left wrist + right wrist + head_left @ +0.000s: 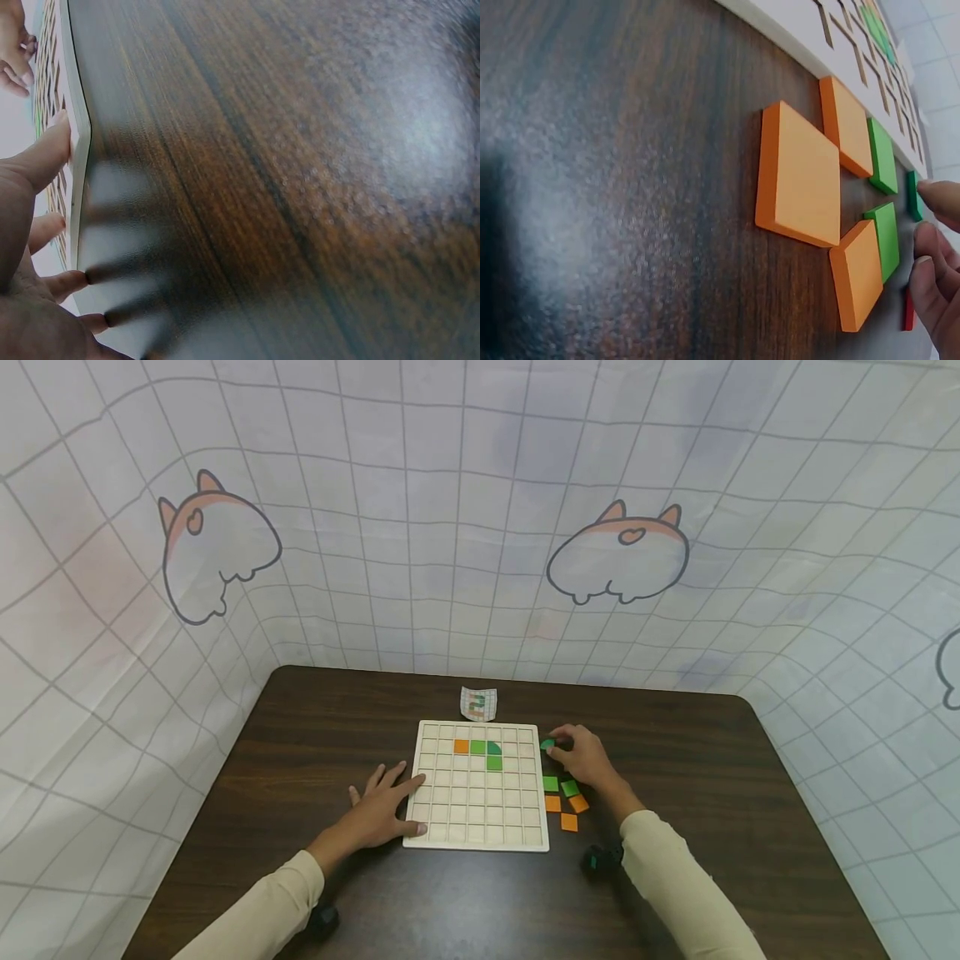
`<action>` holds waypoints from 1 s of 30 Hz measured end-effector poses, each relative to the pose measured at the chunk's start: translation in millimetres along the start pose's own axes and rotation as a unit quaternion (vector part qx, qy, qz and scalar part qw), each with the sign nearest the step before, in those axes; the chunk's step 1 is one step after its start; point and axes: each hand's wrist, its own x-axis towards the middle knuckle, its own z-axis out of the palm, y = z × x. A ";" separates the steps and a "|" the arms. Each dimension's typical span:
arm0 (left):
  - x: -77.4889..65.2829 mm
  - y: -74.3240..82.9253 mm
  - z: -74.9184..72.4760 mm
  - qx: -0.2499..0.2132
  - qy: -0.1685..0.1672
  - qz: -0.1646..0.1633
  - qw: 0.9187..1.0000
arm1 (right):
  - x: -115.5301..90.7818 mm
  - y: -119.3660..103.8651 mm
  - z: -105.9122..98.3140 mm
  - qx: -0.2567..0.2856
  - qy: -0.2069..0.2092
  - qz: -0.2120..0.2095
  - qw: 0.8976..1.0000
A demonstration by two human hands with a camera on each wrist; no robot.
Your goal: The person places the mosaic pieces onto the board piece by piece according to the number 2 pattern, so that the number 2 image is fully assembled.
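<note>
The white gridded board [457,810] lies flat on the table. My left hand [378,810] is spread at its left edge, thumb and index finger resting on the border, the other fingers reaching down to the tabletop. Beyond the board's upper right side, my right hand [585,758] pinches a dark green rounded tile [547,744] between thumb and fingertips, low by the table. On the board sit an orange tile [461,747], a green tile [477,747], a dark green quarter-round tile [494,748] and, below that, another green tile [494,763].
Loose orange tiles [802,180] and green tiles [883,156] lie right of the board. A red piece [908,309] shows beside the right fingers. Behind the board is a small patterned card [478,703]. A dark object [598,862] stands near the right forearm.
</note>
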 end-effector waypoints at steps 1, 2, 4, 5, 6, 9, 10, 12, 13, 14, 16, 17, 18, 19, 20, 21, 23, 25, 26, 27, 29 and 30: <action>0.0 -0.1 0.2 -0.001 0.000 0.000 1.000 | 0.4 0.3 0.1 -0.007 -0.001 0.000 1.000; -0.1 0.0 0.4 -0.001 0.000 0.000 1.000 | 0.6 0.5 0.2 -0.013 -0.001 0.000 1.000; -0.2 -0.3 1.1 -0.002 -0.002 -0.001 1.000 | 0.8 1.1 0.6 -0.028 -0.004 0.000 1.000; -0.4 -0.3 1.4 -0.002 -0.003 -0.002 1.000 | 0.9 1.6 1.0 -0.036 -0.005 -0.001 0.999; -0.4 -0.4 1.8 -0.002 -0.003 -0.003 1.000 | 1.0 2.0 1.4 -0.042 -0.006 0.000 0.999; -0.3 -0.7 2.5 -0.002 -0.003 -0.005 1.000 | 1.5 2.0 1.7 -0.055 -0.005 -0.002 0.998; 0.0 -0.9 2.6 -0.002 -0.002 -0.005 1.000 | 1.7 1.6 1.6 -0.057 -0.004 -0.004 0.998; 0.5 -1.0 2.6 -0.001 0.001 -0.005 1.000 | 2.3 0.4 1.3 -0.057 0.000 -0.006 0.998; 0.8 -1.2 2.6 0.000 0.002 -0.004 1.000 | 2.4 -0.2 1.2 -0.059 0.000 -0.009 0.998; 1.1 -1.4 2.5 0.001 0.003 -0.004 1.000 | 2.8 -0.7 1.1 -0.060 0.002 -0.008 0.998; 1.6 -1.6 2.4 0.002 0.004 -0.004 1.000 | 3.2 -0.9 1.5 -0.062 0.000 -0.006 0.998; 1.7 -1.6 2.3 0.003 0.004 -0.004 1.000 | 3.3 -1.1 1.8 -0.063 -0.002 -0.004 0.998; 1.9 -1.7 2.3 0.003 0.004 -0.005 1.000 | 3.5 -1.0 2.0 -0.064 -0.002 -0.003 0.998; 2.0 -1.8 2.4 0.003 0.004 -0.005 1.000 | 3.7 -1.0 2.1 -0.066 -0.003 -0.001 0.998; 2.0 -1.7 2.3 0.003 0.003 -0.005 1.000 | 3.8 -1.2 2.0 -0.066 -0.005 0.001 0.998; 2.0 -1.6 2.4 0.003 0.004 -0.005 1.000 | 3.9 -1.2 2.2 -0.067 -0.005 0.001 0.998; 2.1 -1.5 2.4 0.004 0.004 -0.005 1.000 | 4.3 -1.0 2.3 -0.067 -0.005 0.002 0.998; 2.1 -1.3 2.4 0.005 0.004 -0.005 1.000 | 4.5 -0.2 2.4 -0.070 -0.003 0.001 0.998; 2.1 -1.3 2.4 0.005 0.004 -0.005 1.000 | 4.6 0.0 2.6 -0.069 -0.001 0.001 0.998; 2.1 -1.2 2.4 0.005 0.004 -0.005 1.000 | 4.9 0.4 2.9 -0.068 0.000 0.001 0.998; 1.8 -1.3 2.4 0.006 0.003 -0.005 1.000 | 5.0 0.8 3.4 -0.067 0.001 0.000 0.998; 1.6 -1.3 2.4 0.006 0.003 -0.005 1.000 | 5.1 0.7 3.6 -0.066 0.002 -0.001 0.998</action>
